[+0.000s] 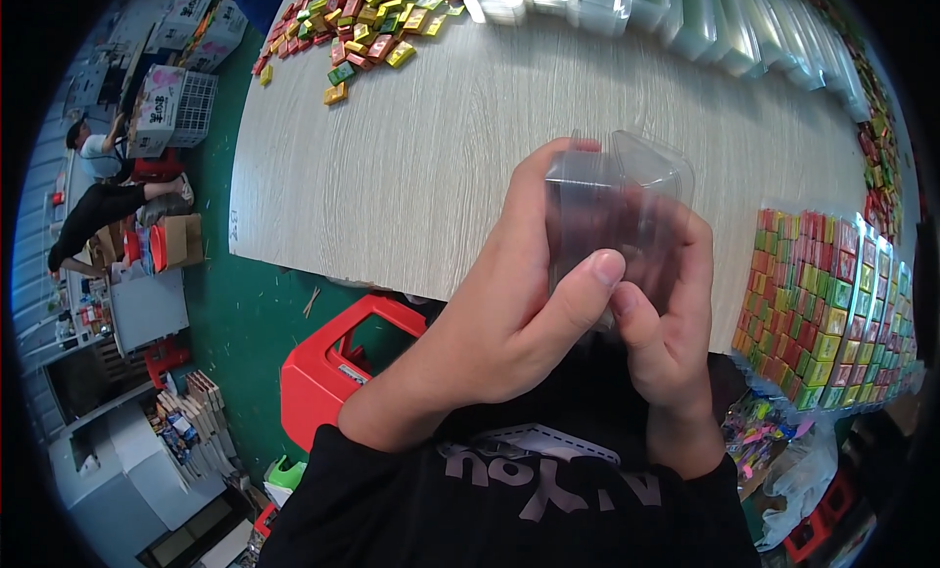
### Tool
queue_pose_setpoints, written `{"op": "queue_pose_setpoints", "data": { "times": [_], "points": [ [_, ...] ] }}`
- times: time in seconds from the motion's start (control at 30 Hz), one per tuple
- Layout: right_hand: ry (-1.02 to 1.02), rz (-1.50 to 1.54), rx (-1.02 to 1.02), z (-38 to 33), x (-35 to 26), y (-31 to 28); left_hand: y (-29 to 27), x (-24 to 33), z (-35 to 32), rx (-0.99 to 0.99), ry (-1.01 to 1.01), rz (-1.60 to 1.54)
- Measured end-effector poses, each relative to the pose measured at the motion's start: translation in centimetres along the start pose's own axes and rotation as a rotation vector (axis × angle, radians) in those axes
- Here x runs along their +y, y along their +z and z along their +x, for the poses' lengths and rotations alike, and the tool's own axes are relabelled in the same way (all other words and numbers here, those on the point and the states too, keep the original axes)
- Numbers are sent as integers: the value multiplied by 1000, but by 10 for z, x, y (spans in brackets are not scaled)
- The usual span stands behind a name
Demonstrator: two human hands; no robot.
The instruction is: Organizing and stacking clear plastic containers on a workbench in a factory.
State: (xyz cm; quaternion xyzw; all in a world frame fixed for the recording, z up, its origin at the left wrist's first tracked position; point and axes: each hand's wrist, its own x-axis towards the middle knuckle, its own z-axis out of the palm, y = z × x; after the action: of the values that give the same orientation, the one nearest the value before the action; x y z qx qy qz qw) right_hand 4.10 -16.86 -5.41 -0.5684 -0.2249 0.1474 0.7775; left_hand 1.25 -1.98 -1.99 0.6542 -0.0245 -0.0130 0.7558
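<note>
A clear plastic clamshell box [627, 191] is held up in front of me, above the near edge of the pale wooden table [421, 157]. My left hand [519, 304] grips its left side, thumb pressed on the front. My right hand [671, 313] holds its right side and bottom, thumb next to the left thumb. The box looks see-through, and I cannot tell what is inside it.
Clear trays packed with small coloured packets [832, 313] sit at the table's right edge. Loose coloured packets [362, 24] lie at the far end, beside stacked empty clear boxes [705, 20]. A red plastic stool [343, 367] stands below. A person [103, 201] sits at far left among cartons.
</note>
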Motion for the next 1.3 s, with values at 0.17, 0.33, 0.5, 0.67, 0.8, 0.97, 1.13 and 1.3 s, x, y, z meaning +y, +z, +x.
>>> {"op": "queue_pose_setpoints", "data": {
  "times": [0.17,0.33,0.5,0.67,0.8,0.97,1.13,1.3],
  "points": [
    [-6,2,-9,0,-1,-1,2,0,0,9,26,26],
    [-58,-20,0,-1,2,-2,2,1,0,-15,32,34],
    [-31,47,2,-2,-1,-1,3,3,-1,-8,32,17],
    [-37,24,40,-3,2,1,4,1,0,-1,33,0],
    [-52,-287,107,-4,0,5,7,-1,-1,42,43,28],
    [-22,-348,95,1,-9,5,4,1,-3,21,71,120],
    [-63,-429,120,-5,-8,2,6,3,-1,6,114,234],
    [-72,-280,121,-2,-6,-1,5,2,0,3,64,110]
  ]
}}
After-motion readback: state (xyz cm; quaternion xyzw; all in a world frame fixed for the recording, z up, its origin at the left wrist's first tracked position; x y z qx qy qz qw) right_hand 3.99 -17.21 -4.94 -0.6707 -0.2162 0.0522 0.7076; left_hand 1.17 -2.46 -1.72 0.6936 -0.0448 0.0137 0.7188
